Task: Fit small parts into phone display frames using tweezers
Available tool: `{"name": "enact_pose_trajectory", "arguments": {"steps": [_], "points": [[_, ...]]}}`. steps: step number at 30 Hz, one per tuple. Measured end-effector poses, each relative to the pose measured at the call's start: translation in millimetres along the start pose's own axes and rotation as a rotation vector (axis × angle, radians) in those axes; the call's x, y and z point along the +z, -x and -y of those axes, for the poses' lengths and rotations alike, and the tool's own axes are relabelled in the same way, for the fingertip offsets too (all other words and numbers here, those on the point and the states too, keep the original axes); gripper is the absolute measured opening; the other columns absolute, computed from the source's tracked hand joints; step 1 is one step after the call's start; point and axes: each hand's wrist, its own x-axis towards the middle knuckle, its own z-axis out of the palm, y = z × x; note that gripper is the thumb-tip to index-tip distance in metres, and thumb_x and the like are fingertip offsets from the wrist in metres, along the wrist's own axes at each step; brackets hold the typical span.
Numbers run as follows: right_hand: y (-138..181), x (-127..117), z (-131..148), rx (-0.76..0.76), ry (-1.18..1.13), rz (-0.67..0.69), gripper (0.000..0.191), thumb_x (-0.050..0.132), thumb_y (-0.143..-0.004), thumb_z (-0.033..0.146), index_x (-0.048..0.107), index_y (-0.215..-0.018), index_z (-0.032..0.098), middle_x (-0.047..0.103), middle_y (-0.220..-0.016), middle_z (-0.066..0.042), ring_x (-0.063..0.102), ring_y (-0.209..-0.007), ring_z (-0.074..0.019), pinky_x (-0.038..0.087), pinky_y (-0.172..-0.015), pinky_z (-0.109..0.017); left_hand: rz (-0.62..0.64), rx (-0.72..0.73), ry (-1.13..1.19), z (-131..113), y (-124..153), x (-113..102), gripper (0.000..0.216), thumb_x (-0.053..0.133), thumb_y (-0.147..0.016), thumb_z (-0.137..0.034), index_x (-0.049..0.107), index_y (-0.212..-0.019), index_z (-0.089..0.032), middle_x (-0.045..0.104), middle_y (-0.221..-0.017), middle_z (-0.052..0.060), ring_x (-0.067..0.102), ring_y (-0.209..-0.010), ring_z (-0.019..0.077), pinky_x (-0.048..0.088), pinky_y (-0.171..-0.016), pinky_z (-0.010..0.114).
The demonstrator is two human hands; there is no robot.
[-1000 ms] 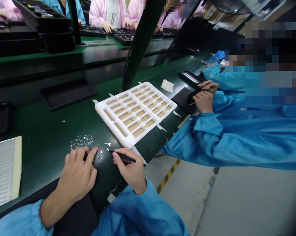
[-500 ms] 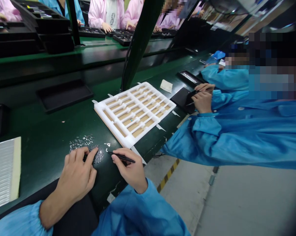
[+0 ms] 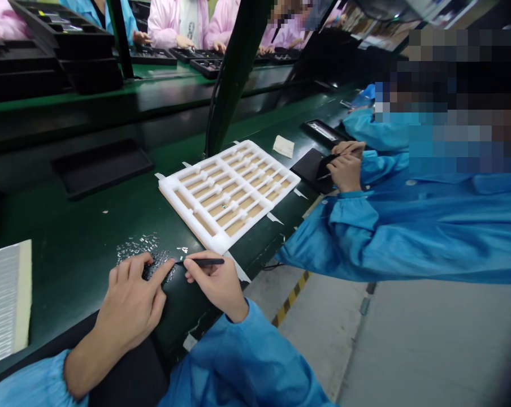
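My left hand [image 3: 130,299] lies on the green table with its fingers spread, the fingertips resting on a scatter of several tiny silvery parts [image 3: 139,249]. My right hand [image 3: 215,282] is closed on black tweezers [image 3: 200,262], held level with the tip pointing left toward my left index finger and the parts. A white foam tray [image 3: 228,192] with rows of narrow slots lies just beyond my right hand.
A co-worker in a blue coat sits at my right, their hands [image 3: 344,164] working on a black tray [image 3: 312,167]. A ribbed white block [image 3: 5,299] lies at the far left. A dark slanted post [image 3: 234,73] rises behind the foam tray. The table edge drops to the floor on the right.
My right hand has shifted left and turned the tweezers so the tip reaches the parts by my left index finger. My left hand has stayed on the parts.
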Motion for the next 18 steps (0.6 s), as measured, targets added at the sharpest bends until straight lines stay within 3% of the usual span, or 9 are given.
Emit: {"name": "enact_pose_trajectory", "arguments": {"steps": [11, 18], "points": [[-0.2, 2.8, 4.0, 0.048, -0.023, -0.034, 0.034, 0.088, -0.081, 0.045, 0.081, -0.090, 0.013, 0.078, -0.068, -0.007, 0.077, -0.059, -0.0197, 0.068, -0.060, -0.027, 0.007, 0.026, -0.053, 0.2, -1.7, -1.3, 0.052, 0.049, -0.099, -0.019, 0.068, -0.145, -0.032, 0.052, -0.127, 0.017, 0.051, -0.115, 0.0352, 0.049, -0.089, 0.050], [5.1, 4.9, -1.1, -0.031, -0.010, -0.101, 0.030, 0.085, -0.085, 0.042, 0.081, -0.093, 0.014, 0.080, -0.078, -0.009, 0.079, -0.062, -0.0205, 0.068, -0.060, -0.026, 0.004, 0.033, -0.056, -0.4, -2.7, 0.4, 0.054, 0.050, -0.097, -0.018, 0.066, -0.146, -0.033, 0.053, -0.127, 0.017, 0.051, -0.116, 0.0355, 0.048, -0.090, 0.050]]}}
